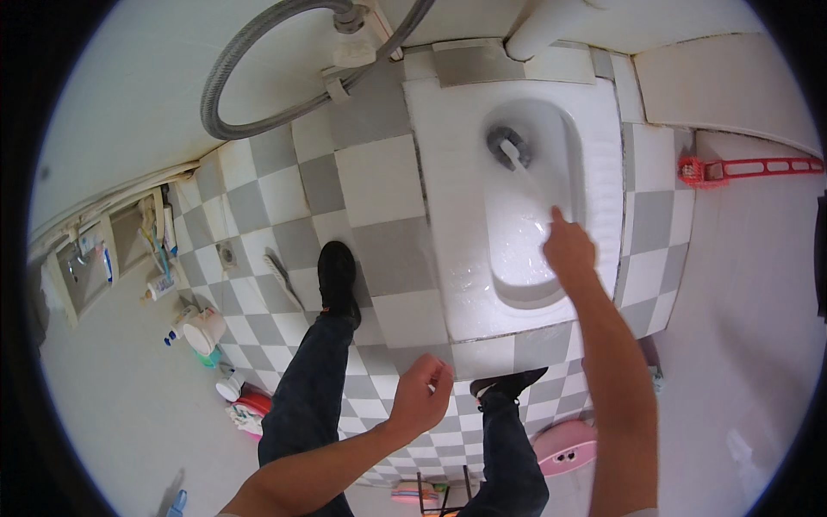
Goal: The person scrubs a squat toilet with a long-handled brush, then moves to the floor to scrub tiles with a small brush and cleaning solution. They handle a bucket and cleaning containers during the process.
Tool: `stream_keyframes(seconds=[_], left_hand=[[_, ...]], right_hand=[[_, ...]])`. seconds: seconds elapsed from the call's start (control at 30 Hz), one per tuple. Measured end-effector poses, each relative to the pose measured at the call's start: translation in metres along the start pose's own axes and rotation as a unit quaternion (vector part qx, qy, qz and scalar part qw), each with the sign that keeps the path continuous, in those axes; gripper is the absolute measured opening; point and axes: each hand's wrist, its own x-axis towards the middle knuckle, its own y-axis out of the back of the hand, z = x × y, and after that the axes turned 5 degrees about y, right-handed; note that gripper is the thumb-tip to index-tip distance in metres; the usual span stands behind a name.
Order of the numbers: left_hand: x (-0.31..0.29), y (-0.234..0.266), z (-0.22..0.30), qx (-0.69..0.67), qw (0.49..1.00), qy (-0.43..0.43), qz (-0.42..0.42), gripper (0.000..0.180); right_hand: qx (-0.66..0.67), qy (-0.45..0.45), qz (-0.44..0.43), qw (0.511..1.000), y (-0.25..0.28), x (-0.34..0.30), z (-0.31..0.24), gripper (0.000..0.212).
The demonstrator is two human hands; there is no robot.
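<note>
A white squat toilet [438, 284] is set into the floor, its basin wet and spotted with foam or water. My right hand [570, 250] reaches over the basin, closed around the handle of a toilet brush [521, 168]. The brush's white stem slants away from me, and its dark head sits at the drain hole in the far end of the basin. My left hand [422, 392] hangs in a loose fist above the floor, just short of the toilet's near edge. Nothing shows in its curled fingers.
A grey braided hose [226, 73] loops at the upper left. A red long-handled brush [715, 171] hangs at the right wall. A white brush [282, 280] lies on the checkered tiles beside my left shoe [337, 274]. Bottles and tubs [204, 331] line the left wall; a pink basin [566, 447] stands behind.
</note>
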Motion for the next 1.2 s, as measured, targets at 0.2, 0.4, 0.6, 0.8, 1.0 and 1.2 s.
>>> stream_keyframes(seconds=[0.2, 0.4, 0.6, 0.8, 1.0, 1.2], left_hand=[[0.008, -0.006, 0.016, 0.043, 0.999, -0.012, -0.023, 0.017], [0.000, -0.010, 0.017, 0.039, 0.999, -0.016, -0.002, 0.017], [-0.007, -0.010, 0.004, 0.057, 0.998, -0.020, 0.002, 0.018], [-0.001, -0.011, 0.006, 0.021, 0.999, -0.037, 0.012, 0.018], [-0.008, -0.015, 0.001, 0.016, 0.999, -0.031, 0.000, 0.017], [-0.003, -0.002, 0.006, -0.001, 1.000, -0.001, 0.003, 0.013]], right_hand=[[-0.231, -0.003, 0.076, 0.970, 0.018, 0.044, -0.029, 0.043], [0.015, 0.006, 0.000, 1.000, 0.064, 0.030, -0.051, 0.029], [0.532, -0.162, -0.193, 0.808, 0.068, -0.010, -0.032, 0.028], [0.166, -0.096, 0.019, 0.981, 0.004, 0.036, -0.023, 0.029], [-0.138, -0.016, -0.002, 0.990, 0.007, -0.011, 0.005, 0.055], [-0.245, 0.018, -0.062, 0.967, 0.061, -0.058, 0.018, 0.057]])
